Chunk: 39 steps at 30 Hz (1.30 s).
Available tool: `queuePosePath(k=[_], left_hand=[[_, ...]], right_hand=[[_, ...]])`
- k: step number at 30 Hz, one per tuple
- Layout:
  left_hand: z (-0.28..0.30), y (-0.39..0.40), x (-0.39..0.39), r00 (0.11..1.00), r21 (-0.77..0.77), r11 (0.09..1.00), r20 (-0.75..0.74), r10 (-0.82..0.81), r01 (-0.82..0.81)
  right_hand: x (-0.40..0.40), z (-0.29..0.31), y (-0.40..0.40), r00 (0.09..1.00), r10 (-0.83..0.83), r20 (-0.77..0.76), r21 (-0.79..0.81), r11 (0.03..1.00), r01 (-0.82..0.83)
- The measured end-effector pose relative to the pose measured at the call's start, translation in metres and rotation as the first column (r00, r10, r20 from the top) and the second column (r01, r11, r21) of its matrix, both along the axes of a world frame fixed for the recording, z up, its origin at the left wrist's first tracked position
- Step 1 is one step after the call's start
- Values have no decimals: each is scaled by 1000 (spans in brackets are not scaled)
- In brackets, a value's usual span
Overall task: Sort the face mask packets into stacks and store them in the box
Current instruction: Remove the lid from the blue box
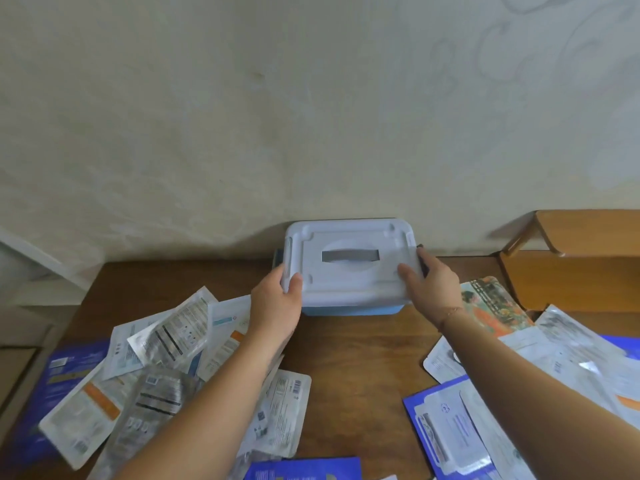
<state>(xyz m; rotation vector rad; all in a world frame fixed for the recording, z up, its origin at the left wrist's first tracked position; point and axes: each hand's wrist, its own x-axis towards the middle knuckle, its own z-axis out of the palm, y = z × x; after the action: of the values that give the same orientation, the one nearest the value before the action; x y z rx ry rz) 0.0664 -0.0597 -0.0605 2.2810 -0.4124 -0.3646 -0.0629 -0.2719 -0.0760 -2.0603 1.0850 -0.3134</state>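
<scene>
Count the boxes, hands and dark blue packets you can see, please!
Blue plastic box with pale grey lid: 1
Hands gripping it, left hand and right hand: 2
Dark blue foil packets, partly showing: 4
Total: 7

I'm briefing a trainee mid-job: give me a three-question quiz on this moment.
1. True or false: the lid is on the box.
2. Which hands grip the lid? A) left only B) right only C) both
3. Fill in: the mask packets lie loose on the ____.

Key:
1. True.
2. C: left hand and right hand grip its opposite ends.
3. Table.
</scene>
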Motion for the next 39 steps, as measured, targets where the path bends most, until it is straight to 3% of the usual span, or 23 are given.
queuePosePath(k=[5,10,13,15,16,18,19,20,22,25,27,30,33,36,39], left_hand=[[3,-1,-8,999,-40,998,13,46,-45],[7,4,-9,994,-167,983,60,90,-79],[18,8,-13,981,-306,946,122,148,-105],[32,6,-24,984,-503,846,-54,172,-176],[41,2,-33,969,-632,739,-216,122,-234],[50,-8,-49,867,-756,532,-493,-80,-381],[50,-14,-59,832,-761,515,-533,-153,-393],[50,-22,-71,834,-751,567,-518,-189,-337],[41,-39,-101,926,-683,728,-308,-218,-55],[16,-74,-141,924,-552,776,-22,-381,306],[-4,-101,-162,876,-489,766,-8,-483,418],[-32,-139,-190,776,-419,728,-82,-626,543],[-49,-174,-222,668,-227,676,-123,-734,701],[-57,-199,-243,546,-54,551,-92,-833,833],[-57,-215,-256,527,-11,530,-85,-845,848]], right_hand=[[1,-2,-4,998,5,-65,-49,999,-8],[-5,7,-7,1000,-1,-28,-100,995,-2],[-24,23,-11,989,-43,138,-224,972,74],[-43,37,-13,912,-81,401,-108,985,134],[-55,45,-13,847,-106,521,-33,989,144],[-84,56,-16,650,-246,719,204,969,140],[-102,59,-18,546,-349,761,363,928,88],[-120,56,-23,480,-451,752,502,864,25],[-160,49,-30,506,-539,673,630,776,-12],[-219,24,-42,693,-506,513,433,850,300],[-255,2,-54,720,-574,389,329,817,474],[-295,-22,-81,671,-687,279,293,727,621],[-313,-38,-118,663,-712,232,313,700,642],[-322,-53,-148,683,-703,199,322,705,632],[-333,-54,-166,692,-700,177,318,706,633]])
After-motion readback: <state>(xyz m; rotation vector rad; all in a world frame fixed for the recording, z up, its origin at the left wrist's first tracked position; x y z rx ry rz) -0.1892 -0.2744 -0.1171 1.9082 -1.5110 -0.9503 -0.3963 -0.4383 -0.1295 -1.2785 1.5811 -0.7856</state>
